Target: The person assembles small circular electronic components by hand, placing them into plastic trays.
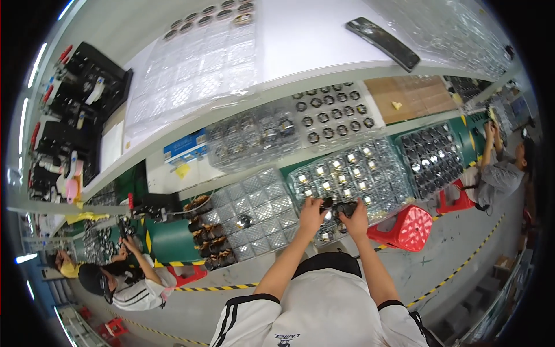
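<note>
My left hand (311,215) pinches a small dark part (326,203) between thumb and fingers. Close beside it, my right hand (354,216) is closed on a black rounded part (346,207), its finer shape too small to tell. Both hands are over the near edge of a clear plastic tray (378,188), whose pockets hold several round parts with shiny, pale centres. To the left lies another clear tray (260,199) of square pockets, with a single dark, shiny part (244,221) in it.
Dark coils with copper-coloured windings (211,240) stand left of the trays. Rightward is a tray of black parts (430,156). A shelf (312,52) with a phone (383,43) spans above the bench. A red stool (407,227) stands at right; co-workers (500,173) sit at both ends.
</note>
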Action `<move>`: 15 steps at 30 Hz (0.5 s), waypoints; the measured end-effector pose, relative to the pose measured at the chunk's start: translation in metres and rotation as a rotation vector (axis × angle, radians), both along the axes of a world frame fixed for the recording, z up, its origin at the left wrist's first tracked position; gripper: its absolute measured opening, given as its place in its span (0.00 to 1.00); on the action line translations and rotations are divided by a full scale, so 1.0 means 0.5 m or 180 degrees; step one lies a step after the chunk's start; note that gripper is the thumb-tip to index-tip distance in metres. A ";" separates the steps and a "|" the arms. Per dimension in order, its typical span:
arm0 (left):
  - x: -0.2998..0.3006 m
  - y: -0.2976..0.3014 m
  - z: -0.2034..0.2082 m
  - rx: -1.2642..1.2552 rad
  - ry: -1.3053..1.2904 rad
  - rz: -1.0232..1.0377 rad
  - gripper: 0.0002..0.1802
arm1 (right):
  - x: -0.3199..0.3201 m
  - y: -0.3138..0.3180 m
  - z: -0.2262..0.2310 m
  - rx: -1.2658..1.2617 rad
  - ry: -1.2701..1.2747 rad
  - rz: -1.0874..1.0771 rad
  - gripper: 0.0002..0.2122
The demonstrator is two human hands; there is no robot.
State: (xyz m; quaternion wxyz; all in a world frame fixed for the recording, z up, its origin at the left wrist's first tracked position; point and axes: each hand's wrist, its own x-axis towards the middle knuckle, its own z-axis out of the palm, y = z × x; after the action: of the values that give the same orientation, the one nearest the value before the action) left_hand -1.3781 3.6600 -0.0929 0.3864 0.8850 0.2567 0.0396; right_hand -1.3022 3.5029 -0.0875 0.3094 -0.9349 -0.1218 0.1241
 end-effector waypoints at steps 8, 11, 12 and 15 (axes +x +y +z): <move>-0.181 0.151 0.032 0.1116 -0.0224 0.1429 0.19 | -0.013 -0.034 -0.028 0.0023 -0.0375 -0.0122 0.43; -0.310 0.223 -0.017 0.1787 0.0456 0.2133 0.24 | -0.019 -0.016 -0.018 -0.0077 -0.0275 -0.0099 0.43; -0.326 0.232 -0.029 0.1792 0.0459 0.2151 0.24 | -0.021 -0.012 -0.015 -0.0099 -0.0259 -0.0109 0.43; -0.355 0.251 -0.052 0.1359 0.0805 0.2275 0.29 | -0.030 -0.010 -0.011 -0.0026 -0.0443 0.0033 0.43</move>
State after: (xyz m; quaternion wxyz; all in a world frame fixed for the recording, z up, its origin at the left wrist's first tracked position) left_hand -1.5554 3.7855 -0.1189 0.1221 0.7985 0.5783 0.1144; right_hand -1.3170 3.4980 -0.0931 0.2958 -0.9419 -0.1473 0.0608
